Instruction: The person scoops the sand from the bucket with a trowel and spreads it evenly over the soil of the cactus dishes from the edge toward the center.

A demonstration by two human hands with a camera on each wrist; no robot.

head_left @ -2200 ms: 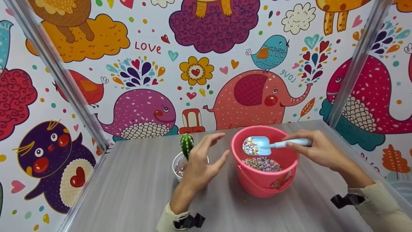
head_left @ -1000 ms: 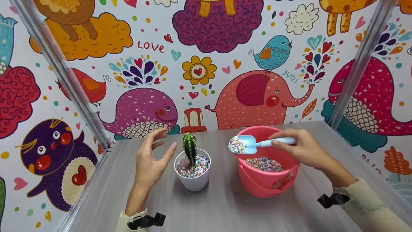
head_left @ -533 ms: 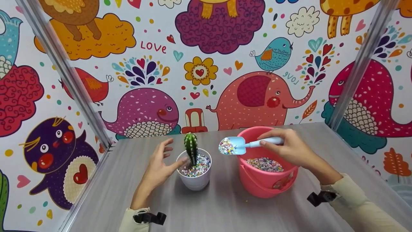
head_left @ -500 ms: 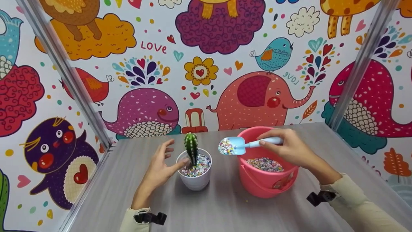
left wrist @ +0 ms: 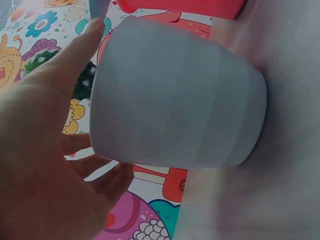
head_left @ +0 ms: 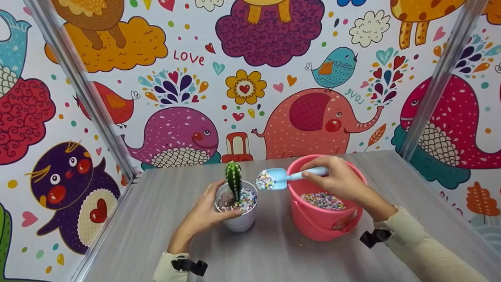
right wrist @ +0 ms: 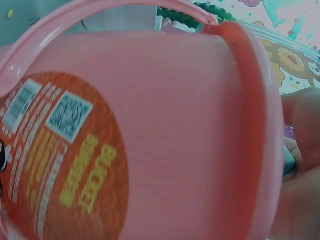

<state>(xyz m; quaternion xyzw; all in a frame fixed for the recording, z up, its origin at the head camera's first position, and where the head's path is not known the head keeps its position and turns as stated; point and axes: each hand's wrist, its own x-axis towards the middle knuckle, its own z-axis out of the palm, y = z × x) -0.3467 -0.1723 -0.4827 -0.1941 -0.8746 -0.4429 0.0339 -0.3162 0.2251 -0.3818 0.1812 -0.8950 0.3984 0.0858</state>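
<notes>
A small green cactus [head_left: 234, 181] stands in a white flowerpot [head_left: 240, 224] that also holds a pinkish stone and multicoloured beads. My left hand [head_left: 203, 213] holds the pot at its left, the thumb across the front of the rim and the fingers round the far side; the left wrist view shows the flowerpot [left wrist: 175, 95] close up. My right hand [head_left: 342, 182] grips the handle of a light blue toy shovel [head_left: 280, 179], whose blade carries beads. That blade hangs between the pot and the pink bucket's left rim.
The pink bucket [head_left: 313, 227] stands right of the pot, multicoloured beads [head_left: 323, 200] inside it. One tiny yellow bead [head_left: 300, 244] lies on the grey table [head_left: 274, 258]. Metal posts and cartoon-printed walls bound the table at the back and sides.
The loaded shovel has moved left from over the bucket to near the pot. My left hand first drew away leftward from the pot's front, then came in and took hold of its rim.
</notes>
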